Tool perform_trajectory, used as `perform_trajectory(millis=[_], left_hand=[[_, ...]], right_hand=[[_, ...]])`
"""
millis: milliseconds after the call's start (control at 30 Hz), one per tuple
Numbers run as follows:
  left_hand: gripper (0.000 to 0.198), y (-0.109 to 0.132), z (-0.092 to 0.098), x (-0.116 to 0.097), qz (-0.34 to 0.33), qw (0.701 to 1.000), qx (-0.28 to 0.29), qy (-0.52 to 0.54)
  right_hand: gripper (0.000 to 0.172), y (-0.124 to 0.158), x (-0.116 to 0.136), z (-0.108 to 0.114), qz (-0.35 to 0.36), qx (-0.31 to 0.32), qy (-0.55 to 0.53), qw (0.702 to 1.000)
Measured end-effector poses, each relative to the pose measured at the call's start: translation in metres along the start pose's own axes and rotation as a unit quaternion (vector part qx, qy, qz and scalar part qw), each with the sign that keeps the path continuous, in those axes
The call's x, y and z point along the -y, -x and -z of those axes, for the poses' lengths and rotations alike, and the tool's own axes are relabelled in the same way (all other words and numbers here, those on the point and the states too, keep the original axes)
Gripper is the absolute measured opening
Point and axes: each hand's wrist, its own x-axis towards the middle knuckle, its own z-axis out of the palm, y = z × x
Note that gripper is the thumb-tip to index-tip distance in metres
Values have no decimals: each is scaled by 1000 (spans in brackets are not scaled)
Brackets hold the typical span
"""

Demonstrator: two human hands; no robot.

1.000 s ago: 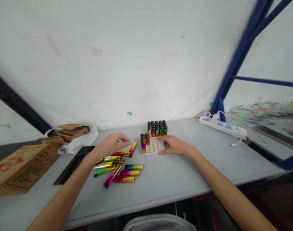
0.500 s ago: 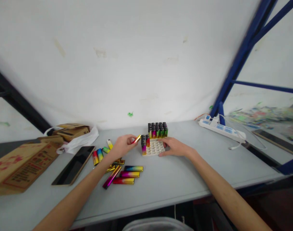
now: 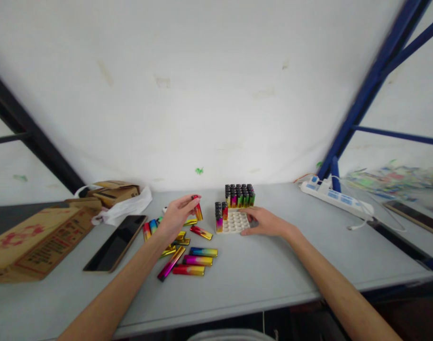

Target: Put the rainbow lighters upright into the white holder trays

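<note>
Between the thumb and fingers of my left hand (image 3: 177, 214) is a red and gold lighter (image 3: 198, 210), held nearly upright above the table. To its right, my right hand (image 3: 268, 221) grips the right side of a white tray with holes (image 3: 236, 222), its thumb at the near edge and fingers at the far edge. Several black-topped lighters (image 3: 219, 220) stand upright in the tray's left part. One loose red and gold lighter (image 3: 201, 232) lies between my left hand and the tray. More metallic lighters (image 3: 198, 260) are scattered nearer me, some partly covered by my left forearm.
Behind the tray stands a block of upright lighters (image 3: 239, 196). On the left are a dark phone (image 3: 115, 244), a white plastic bag (image 3: 126, 209) and cardboard boxes (image 3: 42, 237). A power strip (image 3: 335, 196) and another phone (image 3: 415, 215) lie at right, near a blue frame (image 3: 365, 85).
My left hand has moved left from the tray, and its lighter is now more upright. A red and gold lighter now lies where bare table showed. My right hand stays at the tray.
</note>
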Motion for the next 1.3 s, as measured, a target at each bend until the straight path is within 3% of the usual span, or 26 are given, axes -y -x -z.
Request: perform_trajectory(millis=[167,433,733,933,1033,1167,1300], left_hand=[[42,9,-10,-5,28,995,70,66],[43,7,-9,-1,115,982,90,117],[29,13,-12,-1,115,983,85,119],[43,15,-16,-7,88,985,91,116],[34,16,-24,-14,60,988,92,113],[27,12,-47,-33,-52,994,90,45],[33,2,-69,-52,-146,978,96,-112]], right_hand=[[77,0,0,0,4,1,-11,1000],[77,0,0,0,-4,0,-13,1000],[75,0,2,0,-7,-1,-4,1000],[79,0,1,0,2,-2,-16,1000],[80,0,1,0,6,-6,-8,1000],[75,-1,1,-1,26,-11,7,1000],[66,-1,1,-2,40,-27,18,999]])
